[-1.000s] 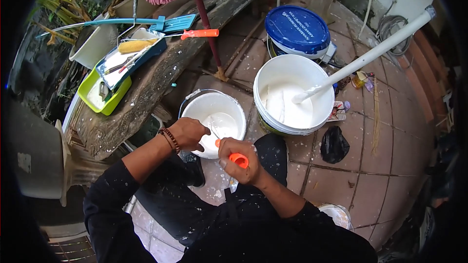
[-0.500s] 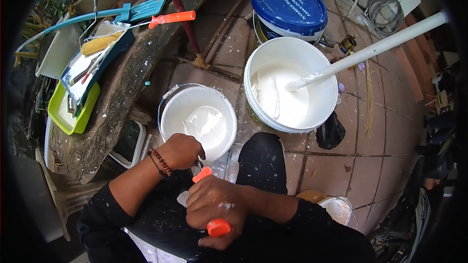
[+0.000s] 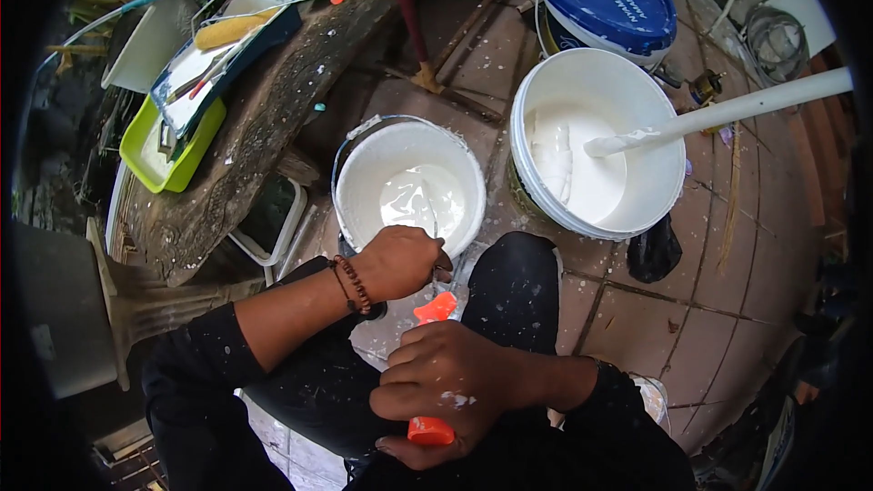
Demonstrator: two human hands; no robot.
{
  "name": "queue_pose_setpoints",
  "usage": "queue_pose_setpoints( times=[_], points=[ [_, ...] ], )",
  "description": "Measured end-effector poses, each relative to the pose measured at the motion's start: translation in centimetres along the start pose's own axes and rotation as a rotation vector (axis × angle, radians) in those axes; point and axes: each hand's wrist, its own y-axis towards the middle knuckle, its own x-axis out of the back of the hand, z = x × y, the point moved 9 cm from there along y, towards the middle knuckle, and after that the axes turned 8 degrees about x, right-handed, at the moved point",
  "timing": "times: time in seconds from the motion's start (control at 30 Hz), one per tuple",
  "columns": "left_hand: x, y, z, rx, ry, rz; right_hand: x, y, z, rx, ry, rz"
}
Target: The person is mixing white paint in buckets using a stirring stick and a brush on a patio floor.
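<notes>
Your right fingers (image 3: 402, 400) are wrapping round one orange-handled tool (image 3: 436, 307) over your lap (image 3: 305, 405); your left fingers (image 3: 443, 262) are curling just ahead of it, hold unclear, near the rim of one of two open white buckets (image 3: 364, 171). Your right hand (image 3: 464, 377) is sitting farther back than a second ago.

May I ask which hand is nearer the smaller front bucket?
Left. The left hand is by the near rim of the white bucket; the right hand grips an orange handle farther back.
</notes>
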Motion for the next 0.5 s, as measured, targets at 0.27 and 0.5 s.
queue_pose_setpoints(
  times=[0.27,0.5],
  points=[
    [0.2,-1.6,-1.3,-0.135,0.047,-0.029,1.8,-0.4,1.5,0.021,-0.05,-0.167],
    [-0.4,-0.1,1.0,-0.107,0.322,0.038,1.0,-1.4,-0.5,0.107,0.009,-0.166]
  ],
)
